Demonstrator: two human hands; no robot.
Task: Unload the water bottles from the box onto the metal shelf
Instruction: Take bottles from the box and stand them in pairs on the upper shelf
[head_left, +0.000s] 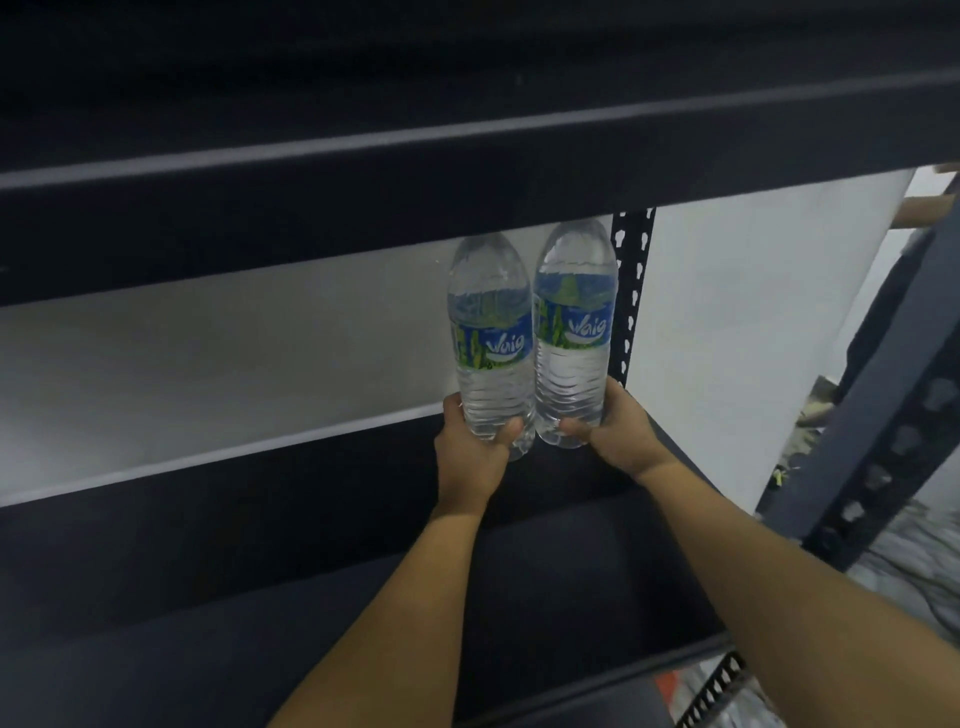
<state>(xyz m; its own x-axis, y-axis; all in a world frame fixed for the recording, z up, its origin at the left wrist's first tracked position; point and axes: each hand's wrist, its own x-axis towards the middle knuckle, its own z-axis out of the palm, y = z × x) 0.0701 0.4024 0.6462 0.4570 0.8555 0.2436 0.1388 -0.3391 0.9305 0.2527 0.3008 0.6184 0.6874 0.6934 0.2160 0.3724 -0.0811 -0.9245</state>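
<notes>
Two clear water bottles with blue and green labels stand upright side by side at the back right of a dark metal shelf board (260, 561). My left hand (470, 457) is wrapped around the base of the left bottle (491, 332). My right hand (618, 431) holds the base of the right bottle (574, 322). The bottles touch each other, and their caps are hidden behind the shelf beam (363, 176) above. I cannot tell whether the bottoms rest on the board. The box is out of view.
A perforated black upright (631, 291) stands just right of the bottles at the back corner. Another perforated post (883, 441) rises at the front right. A pale wall (208, 364) lies behind the shelf. Floor clutter shows at the far right.
</notes>
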